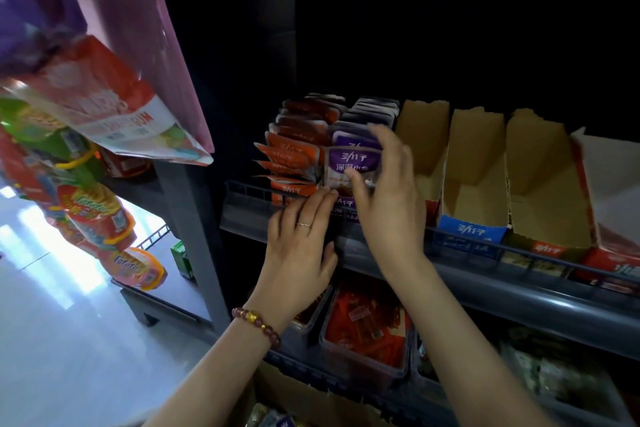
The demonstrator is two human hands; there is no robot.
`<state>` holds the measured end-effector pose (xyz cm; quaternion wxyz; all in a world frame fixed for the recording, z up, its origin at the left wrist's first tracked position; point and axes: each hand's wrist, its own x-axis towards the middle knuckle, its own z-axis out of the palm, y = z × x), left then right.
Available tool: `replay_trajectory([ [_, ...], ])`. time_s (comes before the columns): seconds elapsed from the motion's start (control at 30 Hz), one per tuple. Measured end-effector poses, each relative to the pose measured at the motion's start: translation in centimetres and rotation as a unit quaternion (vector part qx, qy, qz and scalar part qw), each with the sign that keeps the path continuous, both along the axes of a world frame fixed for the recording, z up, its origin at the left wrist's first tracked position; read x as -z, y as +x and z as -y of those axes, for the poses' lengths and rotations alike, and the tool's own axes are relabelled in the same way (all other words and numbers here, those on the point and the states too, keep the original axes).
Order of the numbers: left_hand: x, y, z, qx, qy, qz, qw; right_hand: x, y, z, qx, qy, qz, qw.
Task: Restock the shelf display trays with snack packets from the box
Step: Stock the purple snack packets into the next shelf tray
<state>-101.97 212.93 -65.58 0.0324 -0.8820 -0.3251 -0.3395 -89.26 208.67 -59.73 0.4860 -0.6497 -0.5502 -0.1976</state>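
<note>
box (pixel 301 395) sits nearest; right hand (pixel 388 204) pinches a purple packet (pixel 349 163) at the nearly full tray (pixel 344 202), left hand (pixel 301 243) fingers (pixel 313 206) straight; trays (pixel 474 163) further right are empty.

Thin ring (pixel 304 225) on left hand (pixel 301 246); dark-red beaded bracelet (pixel 268 331), gold charm (pixel 252 316), left wrist.

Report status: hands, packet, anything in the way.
Right hand pinches purple foil snack packet at front of its row. Left hand flat on grey shelf edge. Nothing blocking; brown cardboard trays alongside empty.
</note>
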Motion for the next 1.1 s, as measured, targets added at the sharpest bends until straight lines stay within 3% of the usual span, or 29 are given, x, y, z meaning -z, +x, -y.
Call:
replay_trajectory([
  [0.17,-0.1,-0.1,0.1,0.009,-0.014,0.003,1.000,0.0,0.0,-0.3,0.035,-0.027,0.075,0.996],
  [0.63,-0.5,-0.2,0.0,0.031,-0.014,0.027,0.999,-0.7,-0.4,-0.9,0.088,-0.035,0.005,0.995],
  [0.97,-0.5,-0.2,-0.1,0.035,-0.016,0.038,0.999,-0.9,-0.4,-1.2,0.045,-0.017,0.074,0.996],
  [1.1,-0.4,-0.1,-0.1,0.039,-0.019,0.039,0.998,-1.5,-0.2,-1.4,0.053,0.003,0.057,0.997],
])
